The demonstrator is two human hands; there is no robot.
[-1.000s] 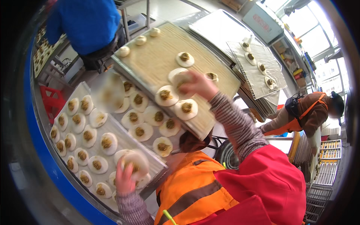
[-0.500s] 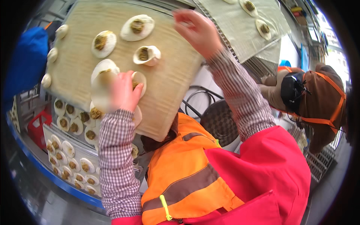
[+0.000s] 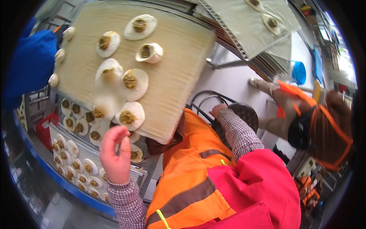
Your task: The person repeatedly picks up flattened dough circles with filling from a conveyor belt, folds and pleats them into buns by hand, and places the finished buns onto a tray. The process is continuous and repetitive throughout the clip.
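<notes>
My left hand [image 3: 116,154] is past the near edge of the tray mat, beside a filled dough round [image 3: 130,116]. Its thumb stands apart from the bent fingers, and I see nothing between them. My right hand [image 3: 218,110] is low by my side at the frame of a dark chair [image 3: 242,118]; its fingers are mostly hidden. On the tan mat [image 3: 179,76] lie several flat dough rounds topped with brownish-green filling. One dough piece [image 3: 150,53] has its edge folded up around the filling. A blurred patch hides part of the middle rounds.
Plain dough balls [image 3: 60,55] line the mat's left edge, near a blue sleeve [image 3: 28,68]. Below are trays of filled rounds [image 3: 78,164] and a red crate [image 3: 45,129]. Stacked trays [image 3: 263,65] stand at upper right. Another person [image 3: 328,126] is at the right.
My left hand has drawn back from the rounds on the mat toward me. My right hand has dropped from above the mat to the chair. The view has shifted slightly.
</notes>
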